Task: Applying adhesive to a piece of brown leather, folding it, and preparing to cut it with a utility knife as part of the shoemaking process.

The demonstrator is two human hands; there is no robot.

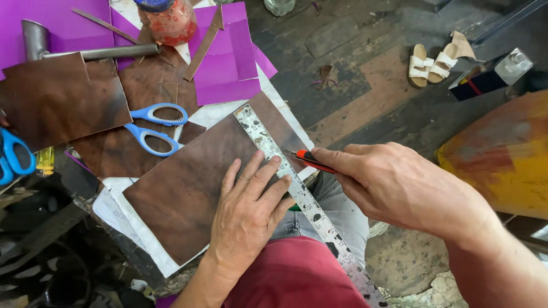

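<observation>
From the head camera we see our left hand [248,214] pressed flat, fingers [267,171] spread open, on a brown sheet [188,182] and against a steel ruler [297,191] that lies slantwise over the sheet's right edge. Our right hand [394,185] has its fingers closed around an orange knife [308,161], whose tip meets the ruler's edge near the sheet's upper corner. The sheet lies on white paper [145,239] on the desk [68,171]. Just left of it lie blue scissors [153,128] on more brown sheets [57,97]. Further up are purple sheets [228,63], a metal pipe [97,53] and a jar [168,20]. On the floor [354,74], well apart, lie sandals [431,64].
</observation>
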